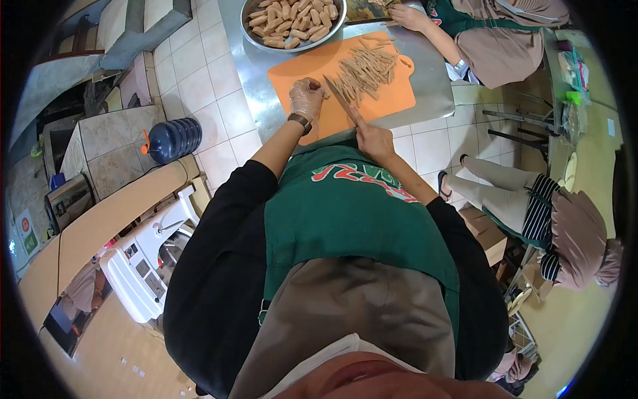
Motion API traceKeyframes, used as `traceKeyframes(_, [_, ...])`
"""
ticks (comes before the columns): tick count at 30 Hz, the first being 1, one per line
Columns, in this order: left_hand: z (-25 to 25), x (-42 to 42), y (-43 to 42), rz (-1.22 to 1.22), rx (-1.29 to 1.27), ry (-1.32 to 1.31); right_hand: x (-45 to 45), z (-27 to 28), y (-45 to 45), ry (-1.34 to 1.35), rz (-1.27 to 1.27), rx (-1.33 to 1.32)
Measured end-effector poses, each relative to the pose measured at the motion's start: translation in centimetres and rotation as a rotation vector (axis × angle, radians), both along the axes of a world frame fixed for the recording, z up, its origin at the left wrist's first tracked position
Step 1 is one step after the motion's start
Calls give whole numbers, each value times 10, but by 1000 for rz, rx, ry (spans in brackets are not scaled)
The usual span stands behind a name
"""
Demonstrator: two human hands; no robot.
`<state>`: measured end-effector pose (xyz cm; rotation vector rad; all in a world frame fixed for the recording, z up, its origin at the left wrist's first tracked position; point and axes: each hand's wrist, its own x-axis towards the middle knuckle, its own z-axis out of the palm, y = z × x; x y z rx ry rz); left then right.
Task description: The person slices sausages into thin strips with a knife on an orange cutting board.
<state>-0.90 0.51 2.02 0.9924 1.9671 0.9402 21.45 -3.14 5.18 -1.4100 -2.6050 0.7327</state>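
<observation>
My right hand [376, 142] grips the handle of a kitchen knife [339, 96], its blade pointing forward and left over the orange cutting board [290, 74]. My left hand [306, 100], in a clear plastic glove and with a watch at the wrist, rests on the board left of the blade. Its fingers are curled together; what they hold, if anything, is hidden. Right of the knife lies a loose pile of thin light-brown strips [364, 72]. Beyond the board stands a metal bowl [247, 34] full of short brown sausage-like pieces [292, 20].
The board lies on a metal table [433, 100]. Across it, a co-worker's hand [409, 18] is near another board [362, 10]. Another person [531, 206] stands at the right. A blue water jug [174, 140] lies on the left; a white machine [143, 266] stands behind left.
</observation>
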Motion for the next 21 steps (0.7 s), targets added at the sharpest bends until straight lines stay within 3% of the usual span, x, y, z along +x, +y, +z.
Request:
traceKeyframes(5, [-12,3,-3,-17,97,162,-6,-6,6,-6,57,6])
traceKeyframes(14, [3,0,-2,-33,21,-70,-31,0,-1,6,31,23])
traceKeyframes(16, [-3,-4,1,-143,49,147,-34,1,-1,-43,29,27])
traceKeyframes(21, [-8,-6,2,-133,94,131,-41,-2,-2,-60,13,23])
